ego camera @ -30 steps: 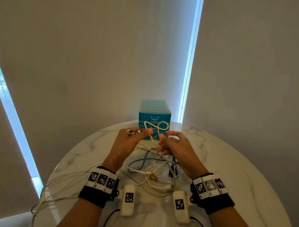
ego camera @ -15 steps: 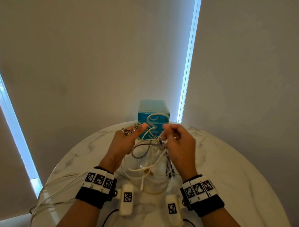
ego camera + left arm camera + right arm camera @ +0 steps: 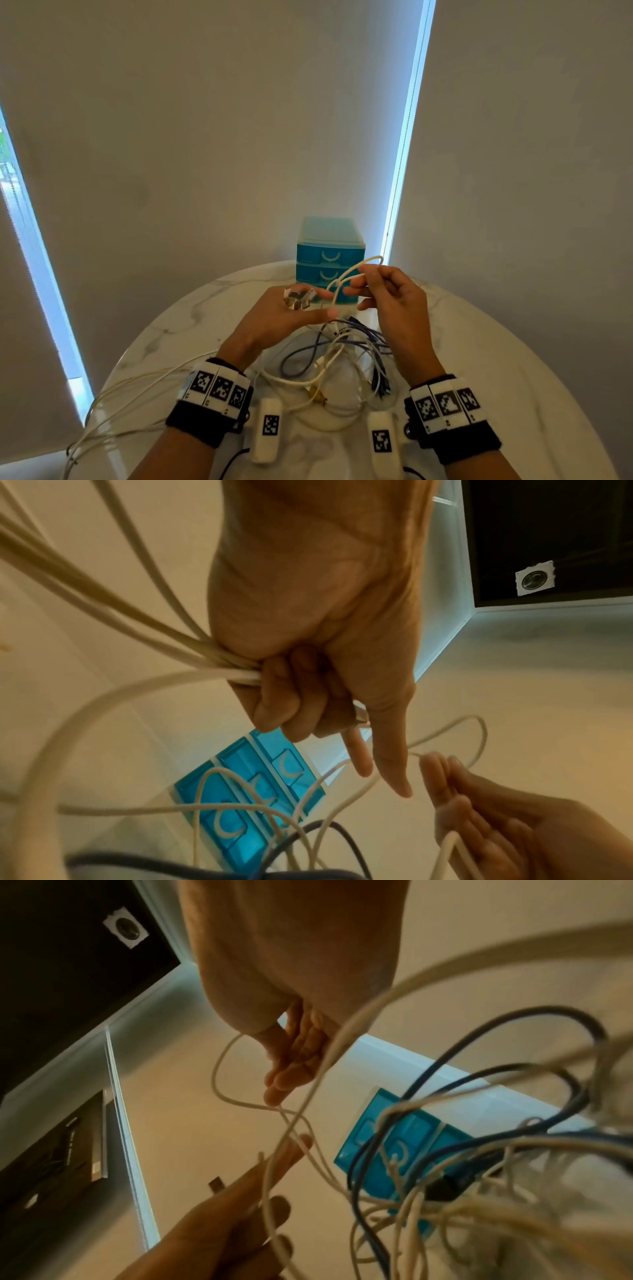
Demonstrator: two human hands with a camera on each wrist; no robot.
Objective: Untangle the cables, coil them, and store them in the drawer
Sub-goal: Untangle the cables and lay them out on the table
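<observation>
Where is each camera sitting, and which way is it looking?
Head: worn on the head, looking forward and down at the marble table, the cable tangle and both forearms with wristbands.
Left wrist: on the left wrist, looking along the left hand, which grips white cables; wall and ceiling behind.
Right wrist: on the right wrist, looking along the right hand, which pinches a thin white cable loop; the left hand shows below.
Shared: all three show the blue drawer unit.

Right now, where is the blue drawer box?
In the head view the blue drawer box stands at the far edge of the marble table, against the wall, just behind both hands.
</observation>
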